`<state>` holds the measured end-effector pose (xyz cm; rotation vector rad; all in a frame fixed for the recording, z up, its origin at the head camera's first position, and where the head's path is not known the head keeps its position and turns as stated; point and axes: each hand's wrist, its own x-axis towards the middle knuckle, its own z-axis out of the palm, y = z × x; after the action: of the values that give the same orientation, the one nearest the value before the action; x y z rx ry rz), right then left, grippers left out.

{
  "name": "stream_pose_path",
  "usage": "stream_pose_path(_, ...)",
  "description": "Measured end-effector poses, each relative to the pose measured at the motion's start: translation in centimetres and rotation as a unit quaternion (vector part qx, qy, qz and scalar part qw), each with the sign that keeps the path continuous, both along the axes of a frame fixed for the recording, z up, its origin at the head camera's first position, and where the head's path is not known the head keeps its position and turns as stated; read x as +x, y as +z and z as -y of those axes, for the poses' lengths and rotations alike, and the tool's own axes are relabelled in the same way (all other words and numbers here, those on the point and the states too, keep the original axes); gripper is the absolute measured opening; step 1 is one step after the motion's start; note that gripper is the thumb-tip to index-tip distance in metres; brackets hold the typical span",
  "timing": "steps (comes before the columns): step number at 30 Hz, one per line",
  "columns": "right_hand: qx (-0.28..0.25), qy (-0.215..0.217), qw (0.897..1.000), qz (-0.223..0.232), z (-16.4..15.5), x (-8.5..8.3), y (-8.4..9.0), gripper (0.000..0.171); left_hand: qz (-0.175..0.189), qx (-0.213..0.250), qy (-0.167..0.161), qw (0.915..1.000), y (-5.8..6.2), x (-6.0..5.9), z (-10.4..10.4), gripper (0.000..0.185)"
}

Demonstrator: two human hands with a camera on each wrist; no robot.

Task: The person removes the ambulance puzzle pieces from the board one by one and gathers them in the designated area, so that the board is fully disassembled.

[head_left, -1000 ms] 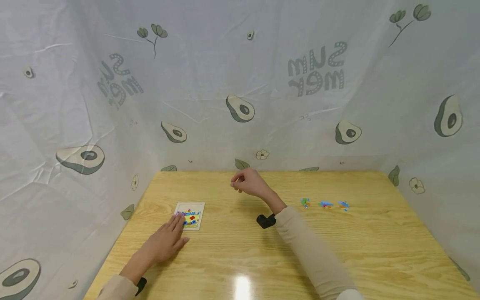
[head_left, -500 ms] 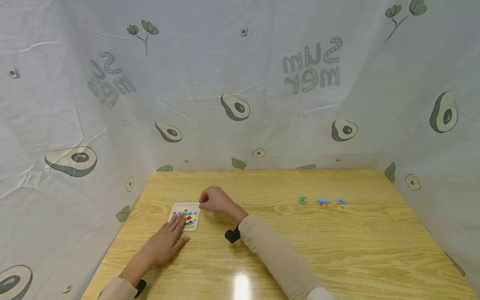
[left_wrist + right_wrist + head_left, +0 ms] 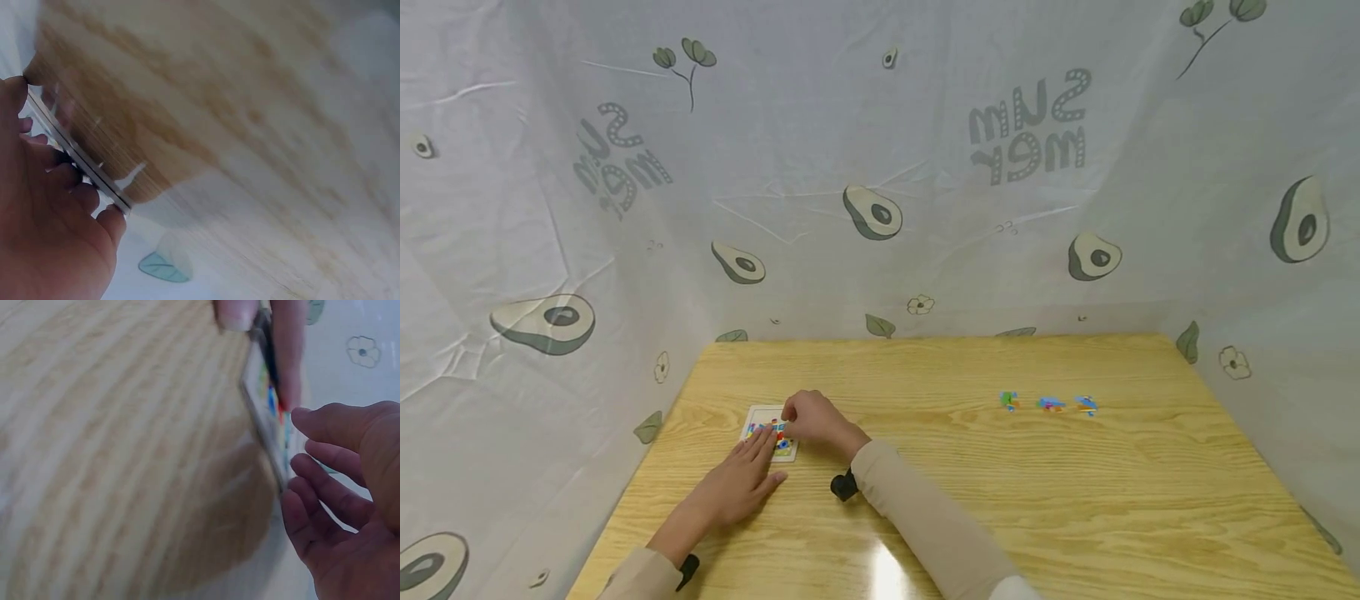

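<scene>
A: Entry. The small square cream puzzle board with a colourful picture [image 3: 769, 431] lies flat on the left half of the light wooden table [image 3: 970, 500], near the person's edge. The left hand [image 3: 737, 486] lies flat beside it, fingers straight, their tips on the board's near edge.

B: And the right hand [image 3: 812, 418]?

A: It sits over the board's far right corner, fingers curled downward onto it. In the right wrist view a fingertip [image 3: 236, 312] and a second finger bracket something dark at the board's edge [image 3: 265, 419]; whether that is a puzzle piece cannot be told.

B: Key relation?

A: The board lies directly under the right fingers, between the two hands. Both touch it; the right covers more of the picture.

B: Hidden or unclear?

A: The open slot, if any, is covered. Three small loose multicoloured pieces [image 3: 1049, 405] sit in a row well apart, far right; their shapes are too small to read. The left wrist view is blurred, showing only the board's thin edge [image 3: 78, 155] against the left fingers [image 3: 62, 178].
</scene>
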<state>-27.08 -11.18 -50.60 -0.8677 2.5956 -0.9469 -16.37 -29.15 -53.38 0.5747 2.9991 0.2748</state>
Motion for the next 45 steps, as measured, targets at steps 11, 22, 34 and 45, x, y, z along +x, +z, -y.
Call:
stream_pose_path(11, 0.014, -0.01, 1.0, -0.026, 0.6, 0.6, -0.8, 0.025, -0.006, -0.017, -0.008, 0.9998, 0.1, 0.0, 0.1, 0.073)
stream_pose_path(22, 0.027, -0.033, 0.999, -0.016, 0.8, 1.2, -0.6, 0.02, -0.016, -0.022, -0.016, 0.9995, 0.6, 0.0, -0.3, 0.071)
stream_pose_path(34, 0.076, -0.047, 0.996, -0.004, 1.3, 1.6, 0.3, 0.023, 0.004, -0.028, -0.012, 0.9995, 0.4, -0.1, -0.1, 0.072)
stream_pose_path(45, -0.042, -0.05, 0.998, 0.026, 0.9, 0.9, -0.9, 0.018, 0.009, -0.039, -0.011, 0.9992, 0.6, 0.1, -0.5, 0.071)
